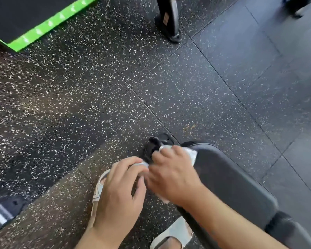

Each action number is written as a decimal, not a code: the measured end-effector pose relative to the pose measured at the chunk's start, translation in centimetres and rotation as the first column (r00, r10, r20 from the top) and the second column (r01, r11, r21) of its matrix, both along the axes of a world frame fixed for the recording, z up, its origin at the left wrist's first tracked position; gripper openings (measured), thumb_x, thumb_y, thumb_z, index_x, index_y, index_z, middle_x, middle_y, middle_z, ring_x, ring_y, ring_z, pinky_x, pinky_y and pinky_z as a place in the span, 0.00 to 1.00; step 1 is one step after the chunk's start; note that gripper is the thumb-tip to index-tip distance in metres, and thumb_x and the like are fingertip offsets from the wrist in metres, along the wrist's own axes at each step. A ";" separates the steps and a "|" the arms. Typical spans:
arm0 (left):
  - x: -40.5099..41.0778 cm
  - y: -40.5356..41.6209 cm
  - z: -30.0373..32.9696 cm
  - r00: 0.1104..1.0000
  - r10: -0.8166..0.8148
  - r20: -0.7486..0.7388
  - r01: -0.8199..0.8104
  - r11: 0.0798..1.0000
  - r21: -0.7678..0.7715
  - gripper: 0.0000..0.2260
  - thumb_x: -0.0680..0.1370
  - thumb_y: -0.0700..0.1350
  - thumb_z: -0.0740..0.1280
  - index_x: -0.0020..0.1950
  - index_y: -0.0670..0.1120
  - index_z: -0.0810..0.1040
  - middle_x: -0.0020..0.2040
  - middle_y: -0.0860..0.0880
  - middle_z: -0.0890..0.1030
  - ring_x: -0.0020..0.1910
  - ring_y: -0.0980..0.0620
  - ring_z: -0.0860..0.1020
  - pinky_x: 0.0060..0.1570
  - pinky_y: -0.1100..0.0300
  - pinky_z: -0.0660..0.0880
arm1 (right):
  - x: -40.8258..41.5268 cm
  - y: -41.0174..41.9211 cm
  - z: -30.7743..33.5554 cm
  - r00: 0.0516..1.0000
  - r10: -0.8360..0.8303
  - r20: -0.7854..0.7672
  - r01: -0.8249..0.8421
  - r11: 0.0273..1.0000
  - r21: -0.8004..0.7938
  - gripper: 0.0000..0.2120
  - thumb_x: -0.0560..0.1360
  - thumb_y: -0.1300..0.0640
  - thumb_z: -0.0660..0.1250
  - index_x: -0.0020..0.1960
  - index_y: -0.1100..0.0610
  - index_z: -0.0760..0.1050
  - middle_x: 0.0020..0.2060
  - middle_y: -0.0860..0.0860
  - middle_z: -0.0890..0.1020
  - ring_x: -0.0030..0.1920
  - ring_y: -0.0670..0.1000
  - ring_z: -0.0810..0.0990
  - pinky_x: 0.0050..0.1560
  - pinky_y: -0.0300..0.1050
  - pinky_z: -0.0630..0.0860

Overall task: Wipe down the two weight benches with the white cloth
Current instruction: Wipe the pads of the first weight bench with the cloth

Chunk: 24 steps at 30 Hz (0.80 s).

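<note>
Hands meet at the bench (232, 178) end, left hand (118, 191) and right hand (172, 175) both gripping the white cloth (191, 153), seemingly refolding it; wiping the pad should follow.

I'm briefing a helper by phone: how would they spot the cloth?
Find the dark padded bench at lower right. At its near-left edge both hands meet; the white cloth is bunched under the right hand. It's the only crumpled white thing there.
</note>
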<state>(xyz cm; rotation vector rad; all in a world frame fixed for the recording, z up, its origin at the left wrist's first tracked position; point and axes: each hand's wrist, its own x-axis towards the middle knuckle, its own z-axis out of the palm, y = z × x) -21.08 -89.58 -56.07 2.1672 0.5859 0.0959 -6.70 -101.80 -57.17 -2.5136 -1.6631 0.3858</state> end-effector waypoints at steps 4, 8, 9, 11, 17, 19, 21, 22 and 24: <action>0.9 0.5 1.4 1.000 -0.014 0.004 0.014 1.000 0.028 0.10 0.80 0.44 0.68 0.59 0.55 0.79 0.66 0.62 0.74 0.68 0.60 0.71 0.60 0.60 0.75 | -1.1 -2.1 -0.4 0.996 0.077 -0.050 -0.070 0.988 0.137 0.15 0.83 0.45 0.61 0.46 0.51 0.80 0.45 0.48 0.78 0.48 0.55 0.76 0.49 0.53 0.73; 2.9 -1.0 2.7 0.995 -0.093 0.048 0.091 0.995 0.047 0.11 0.81 0.42 0.67 0.61 0.53 0.80 0.64 0.59 0.75 0.67 0.57 0.73 0.64 0.66 0.70 | 2.0 -4.7 0.1 0.982 -0.187 -0.007 0.183 0.954 0.238 0.14 0.82 0.44 0.65 0.58 0.51 0.82 0.57 0.52 0.80 0.59 0.56 0.75 0.56 0.52 0.71; 3.5 -1.7 2.9 0.992 -0.111 0.055 0.108 0.993 0.049 0.11 0.81 0.41 0.67 0.61 0.52 0.80 0.64 0.58 0.76 0.67 0.56 0.73 0.65 0.66 0.70 | 2.7 -5.5 0.1 0.967 -0.255 0.004 0.246 0.938 0.245 0.13 0.82 0.44 0.66 0.59 0.51 0.82 0.58 0.53 0.80 0.59 0.57 0.74 0.56 0.53 0.70; 4.5 -3.3 3.0 0.988 -0.143 0.065 0.139 0.989 0.056 0.11 0.80 0.40 0.68 0.60 0.50 0.81 0.63 0.56 0.76 0.66 0.55 0.74 0.68 0.66 0.68 | 3.7 -7.1 0.2 0.928 -0.372 -0.001 0.360 0.899 0.251 0.14 0.81 0.45 0.68 0.61 0.51 0.82 0.60 0.54 0.78 0.59 0.58 0.73 0.55 0.54 0.70; 6.5 -7.9 2.8 0.966 -0.249 0.069 0.242 0.965 0.102 0.10 0.80 0.37 0.67 0.59 0.45 0.82 0.61 0.52 0.78 0.62 0.49 0.76 0.65 0.56 0.73 | 0.8 -14.7 0.1 0.881 -0.473 0.003 0.454 0.846 0.279 0.13 0.81 0.46 0.68 0.62 0.51 0.79 0.60 0.50 0.74 0.58 0.57 0.72 0.51 0.52 0.68; 6.9 -9.2 2.9 0.962 -0.269 0.055 0.262 0.959 0.113 0.10 0.80 0.38 0.67 0.59 0.46 0.81 0.62 0.52 0.77 0.63 0.51 0.75 0.66 0.58 0.72 | -1.9 -18.3 0.2 0.888 -0.460 -0.014 0.448 0.856 0.258 0.13 0.80 0.47 0.69 0.63 0.49 0.77 0.60 0.49 0.73 0.57 0.56 0.72 0.50 0.52 0.68; 7.3 -10.5 2.9 0.949 -0.313 0.043 0.306 0.944 0.126 0.11 0.80 0.38 0.66 0.60 0.46 0.82 0.62 0.53 0.77 0.63 0.52 0.75 0.66 0.59 0.72 | -3.7 -22.2 0.3 0.903 -0.429 -0.015 0.422 0.879 0.222 0.13 0.81 0.47 0.67 0.65 0.48 0.74 0.60 0.49 0.73 0.58 0.55 0.73 0.51 0.52 0.69; 7.6 -11.2 2.9 0.938 -0.345 0.037 0.337 0.931 0.138 0.11 0.80 0.38 0.66 0.60 0.46 0.82 0.63 0.53 0.77 0.63 0.52 0.75 0.66 0.59 0.72 | -3.8 -24.1 0.5 0.902 -0.431 -0.009 0.423 0.882 0.209 0.13 0.82 0.47 0.67 0.65 0.47 0.73 0.60 0.49 0.73 0.58 0.55 0.73 0.51 0.52 0.70; 8.1 -12.8 2.6 0.913 -0.408 0.018 0.399 0.901 0.169 0.12 0.79 0.38 0.67 0.61 0.46 0.83 0.64 0.53 0.77 0.64 0.52 0.75 0.69 0.59 0.71 | -2.7 -27.5 0.7 0.867 -0.499 0.011 0.486 0.849 0.207 0.14 0.82 0.47 0.66 0.66 0.47 0.73 0.60 0.50 0.73 0.57 0.57 0.73 0.53 0.54 0.71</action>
